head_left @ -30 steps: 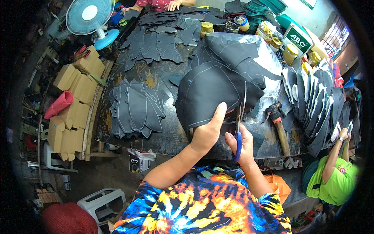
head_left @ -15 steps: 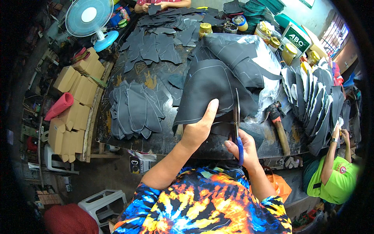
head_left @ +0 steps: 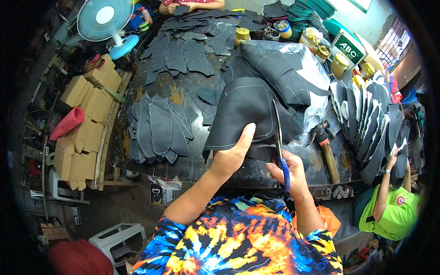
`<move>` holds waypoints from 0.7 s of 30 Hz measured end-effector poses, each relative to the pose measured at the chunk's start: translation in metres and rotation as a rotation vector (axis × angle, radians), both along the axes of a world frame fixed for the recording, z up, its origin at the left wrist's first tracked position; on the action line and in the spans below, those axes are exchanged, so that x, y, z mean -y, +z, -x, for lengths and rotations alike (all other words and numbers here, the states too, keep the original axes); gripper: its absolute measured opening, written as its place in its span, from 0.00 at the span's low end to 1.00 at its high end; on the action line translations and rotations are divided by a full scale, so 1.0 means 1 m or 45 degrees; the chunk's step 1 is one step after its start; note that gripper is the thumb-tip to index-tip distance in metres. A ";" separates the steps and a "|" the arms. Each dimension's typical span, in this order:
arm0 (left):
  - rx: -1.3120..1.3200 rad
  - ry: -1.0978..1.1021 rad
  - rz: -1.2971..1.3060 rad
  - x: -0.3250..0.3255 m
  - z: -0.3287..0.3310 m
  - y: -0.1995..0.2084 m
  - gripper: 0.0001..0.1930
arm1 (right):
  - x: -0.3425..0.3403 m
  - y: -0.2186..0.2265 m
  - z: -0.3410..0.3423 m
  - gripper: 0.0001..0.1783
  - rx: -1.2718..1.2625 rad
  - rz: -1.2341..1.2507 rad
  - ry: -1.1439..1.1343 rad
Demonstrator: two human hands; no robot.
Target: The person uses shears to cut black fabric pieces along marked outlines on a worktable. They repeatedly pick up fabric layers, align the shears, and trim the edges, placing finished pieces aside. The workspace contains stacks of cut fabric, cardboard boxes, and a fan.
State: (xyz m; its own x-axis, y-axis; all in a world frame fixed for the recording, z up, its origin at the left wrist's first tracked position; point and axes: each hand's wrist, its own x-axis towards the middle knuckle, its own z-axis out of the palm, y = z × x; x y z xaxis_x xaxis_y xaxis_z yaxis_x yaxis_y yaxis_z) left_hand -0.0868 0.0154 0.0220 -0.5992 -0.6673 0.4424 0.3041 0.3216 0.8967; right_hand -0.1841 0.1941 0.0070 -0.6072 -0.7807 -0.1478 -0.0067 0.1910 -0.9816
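A piece of black sheet material (head_left: 243,103) with light outlines drawn on it is raised over the table. My left hand (head_left: 233,153) grips its lower edge, thumb on top and fingers hidden beneath. In my right hand (head_left: 293,174) is a pair of scissors (head_left: 279,133) with blue handles, its blades pointing away from me at the sheet's right part, beside a drawn line. A cut black strip (head_left: 263,153) hangs under the sheet. Just beyond lies more marked black sheet (head_left: 284,78) on silvery plastic. Left of my hands is a stack of cut black pieces (head_left: 160,128).
A hammer (head_left: 326,153) lies to the right on the dark table (head_left: 192,172). More cut pieces (head_left: 183,50) spread across its far side, near jars (head_left: 339,64). Cardboard boxes (head_left: 85,133) and a fan (head_left: 105,23) stand left. Two other people work nearby, one in a green shirt (head_left: 389,211).
The sheet's top edge has dropped a little toward me. The scissors' blades have tilted slightly and look closer together. At the right, the co-worker's hands have shifted on the black pieces.
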 end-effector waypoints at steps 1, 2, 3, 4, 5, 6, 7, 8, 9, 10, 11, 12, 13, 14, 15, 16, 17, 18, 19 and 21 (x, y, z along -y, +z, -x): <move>0.011 0.004 0.033 0.000 0.000 -0.001 0.14 | 0.000 0.001 0.001 0.15 0.008 -0.005 0.011; 0.021 0.009 0.065 -0.001 0.000 -0.002 0.14 | 0.001 0.002 0.001 0.15 0.014 -0.009 0.021; 0.037 0.013 0.121 -0.001 -0.001 -0.003 0.14 | 0.003 0.004 0.002 0.15 0.031 0.027 0.023; 0.054 0.017 0.177 -0.003 -0.001 -0.004 0.14 | 0.005 0.005 0.003 0.15 0.047 0.064 0.025; 0.072 0.020 0.233 -0.004 -0.002 -0.005 0.14 | 0.008 0.007 0.005 0.15 0.054 0.077 0.018; 0.073 0.012 0.230 -0.006 -0.003 -0.006 0.14 | 0.012 0.009 0.007 0.16 -0.092 0.230 -0.009; 0.076 0.005 0.228 -0.007 -0.005 -0.008 0.14 | 0.013 0.011 0.010 0.16 -0.044 0.213 0.034; 0.082 -0.016 0.245 -0.008 -0.006 -0.009 0.14 | 0.014 0.014 0.013 0.17 -0.038 0.200 0.068; 0.102 0.021 0.324 -0.007 -0.007 -0.010 0.14 | 0.014 0.015 0.015 0.17 -0.043 0.194 0.090; 0.124 0.045 0.421 -0.005 -0.009 -0.011 0.13 | 0.017 0.014 0.012 0.15 -0.091 0.240 0.050; 0.145 0.069 0.516 -0.002 -0.010 -0.012 0.13 | 0.017 0.014 0.012 0.14 -0.047 0.230 0.053; 0.158 0.103 0.629 0.000 -0.011 -0.013 0.13 | 0.017 0.012 0.010 0.13 -0.003 0.220 0.056; 0.172 0.136 0.741 0.002 -0.012 -0.013 0.12 | 0.017 0.011 0.010 0.12 0.033 0.205 0.050; 0.186 0.167 0.854 0.003 -0.012 -0.012 0.12 | 0.017 0.010 0.010 0.11 0.056 0.191 0.065; 0.154 0.158 0.765 0.004 -0.012 -0.011 0.12 | 0.016 0.009 0.012 0.10 0.070 0.172 0.071; 0.121 0.146 0.676 0.005 -0.012 -0.010 0.12 | 0.014 0.008 0.013 0.10 0.084 0.153 0.076; 0.090 0.121 0.591 0.005 -0.011 -0.008 0.13 | 0.014 0.008 0.016 0.11 0.077 0.134 0.075; 0.133 0.161 0.671 0.009 -0.012 -0.005 0.13 | 0.014 0.007 0.019 0.11 0.069 0.113 0.075; 0.143 0.123 0.526 0.012 -0.012 -0.002 0.13 | 0.015 0.008 0.023 0.12 0.052 0.050 0.057; 0.070 -0.104 -0.019 0.020 -0.015 0.002 0.13 | 0.016 0.010 0.029 0.13 0.154 0.177 0.032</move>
